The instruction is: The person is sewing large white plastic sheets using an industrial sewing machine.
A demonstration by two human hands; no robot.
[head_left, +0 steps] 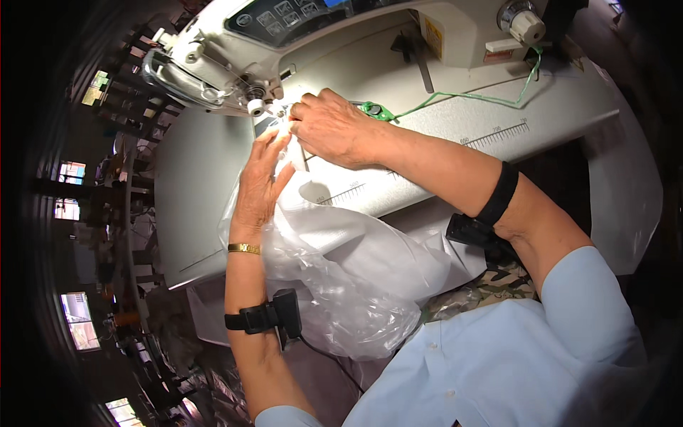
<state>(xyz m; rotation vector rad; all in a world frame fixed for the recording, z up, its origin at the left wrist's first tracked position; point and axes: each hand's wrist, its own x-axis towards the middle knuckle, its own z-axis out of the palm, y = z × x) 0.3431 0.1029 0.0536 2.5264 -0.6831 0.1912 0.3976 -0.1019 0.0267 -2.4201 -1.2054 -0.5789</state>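
— At the stitching end of the sewing machine (455, 21), where do you find the hands?

— I have both in my view, close together. The left hand (258, 186) lies along the translucent white sheeting (356, 249), fingers stretched toward the lit spot and thumb spread away from them, so I read it as loose. The right hand (334, 132) has its fingers bent at that same spot, and glare hides the tips; I cannot tell whether they pinch the sheeting.

— And the sheeting itself?

— From where I sit, one end is gathered between the hands near the stitching parts. The rest spills over the front edge of the counter (192, 192) in shiny, crumpled folds, down to the light blue shirt (484, 363), with camouflage cloth (498, 283) beside it.

— What else do you pick out?

— Just beside the right wrist I see a small green tool (376, 110), tied to a green cord (469, 96) that runs up toward the knob (526, 27) at the machine's right. A ruler scale (498, 135) marks the counter. A gold band (244, 248) circles the left wrist, and each arm wears a black strap (249, 320) carrying a small box.
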